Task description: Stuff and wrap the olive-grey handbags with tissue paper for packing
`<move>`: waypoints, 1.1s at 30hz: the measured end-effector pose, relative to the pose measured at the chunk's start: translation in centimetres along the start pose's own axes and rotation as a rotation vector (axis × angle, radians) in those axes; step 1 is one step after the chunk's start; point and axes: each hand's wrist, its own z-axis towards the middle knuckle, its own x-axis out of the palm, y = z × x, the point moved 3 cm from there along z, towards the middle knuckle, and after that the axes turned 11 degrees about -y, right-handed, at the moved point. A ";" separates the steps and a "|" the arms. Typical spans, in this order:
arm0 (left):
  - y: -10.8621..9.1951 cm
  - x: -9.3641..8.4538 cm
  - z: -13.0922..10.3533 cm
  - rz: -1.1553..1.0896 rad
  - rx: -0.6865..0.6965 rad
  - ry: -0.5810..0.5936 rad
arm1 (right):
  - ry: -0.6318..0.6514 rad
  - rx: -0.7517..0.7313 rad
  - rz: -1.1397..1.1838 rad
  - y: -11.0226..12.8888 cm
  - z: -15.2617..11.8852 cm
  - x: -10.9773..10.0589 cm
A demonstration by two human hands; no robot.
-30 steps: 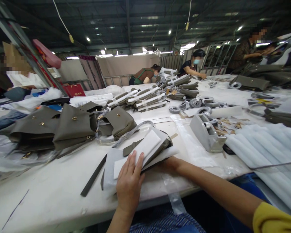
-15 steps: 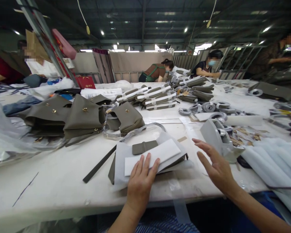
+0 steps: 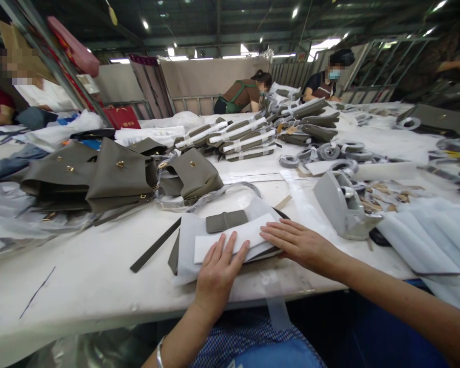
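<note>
A flat olive-grey bag piece point(image 3: 173, 254) lies on the white table under a sheet of white paper point(image 3: 187, 225). On top rest a white foam strip point(image 3: 230, 236) and a small olive-grey flap piece point(image 3: 226, 221). My left hand point(image 3: 218, 268) lies on the left half of the foam strip, fingers spread. My right hand point(image 3: 301, 244) rests flat over the strip's right end, its fingers stretched out and lying side by side. Neither hand grips anything. A dark strap point(image 3: 156, 245) extends to the left of the bag piece.
Open olive bags point(image 3: 120, 176) stand at the left. Wrapped pieces point(image 3: 245, 138) are piled behind. A grey tape dispenser point(image 3: 335, 207) and white foam sheets point(image 3: 433, 240) are on the right. Two people work across the table point(image 3: 368, 125), others at the far left and right.
My right hand has moved left and down from the air onto the foam strip's right end. My left hand stays on the strip. The view has shifted slightly.
</note>
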 end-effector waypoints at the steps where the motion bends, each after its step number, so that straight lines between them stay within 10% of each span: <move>1: 0.1 0.1 0.0 -0.005 0.003 0.001 | -0.014 -0.045 -0.050 -0.1 0.0 0.1; 15: -3.2 -0.3 3.3 0.041 0.015 0.271 | -0.245 -0.146 -0.153 0.4 -1.0 1.9; 21: -3.6 0.7 2.3 0.066 -0.011 0.084 | -0.184 -0.129 -0.115 0.7 -0.3 0.8; 27: -3.7 1.1 1.4 0.077 -0.012 -0.001 | 0.005 0.191 -0.075 -1.1 6.7 -0.8; 33: -3.6 1.5 1.2 0.081 -0.011 -0.025 | 0.238 0.553 -0.299 -7.8 15.3 3.5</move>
